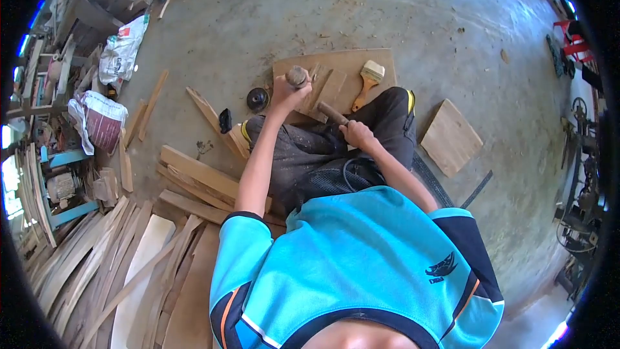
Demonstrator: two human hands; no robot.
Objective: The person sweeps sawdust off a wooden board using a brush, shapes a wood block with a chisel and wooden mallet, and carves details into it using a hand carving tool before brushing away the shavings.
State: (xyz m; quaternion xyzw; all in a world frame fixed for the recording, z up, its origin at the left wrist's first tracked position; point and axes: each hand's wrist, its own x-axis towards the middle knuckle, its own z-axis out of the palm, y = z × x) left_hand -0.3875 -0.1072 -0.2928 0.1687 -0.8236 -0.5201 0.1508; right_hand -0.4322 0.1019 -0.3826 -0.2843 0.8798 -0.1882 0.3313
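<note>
My left hand (290, 95) is closed around an upright wooden handle (297, 76), seen from its round top end; its lower part is hidden. To the right and nearer my body, my right hand (357, 134) grips a wooden rod (332, 114) that points up and left over my lap. Beyond my crossed legs lies a flat board (381, 58). Narrow wood pieces (331, 94) rest on it beside my left hand. A brush (366, 84) with pale bristles and an orange handle lies at the board's right side.
A square wooden piece (452, 137) lies right of my knee. On the left are a round black object (258, 99), a small black object (225, 121), loose planks (206, 171) and white sacks (123, 52). A red object (573, 42) stands far right.
</note>
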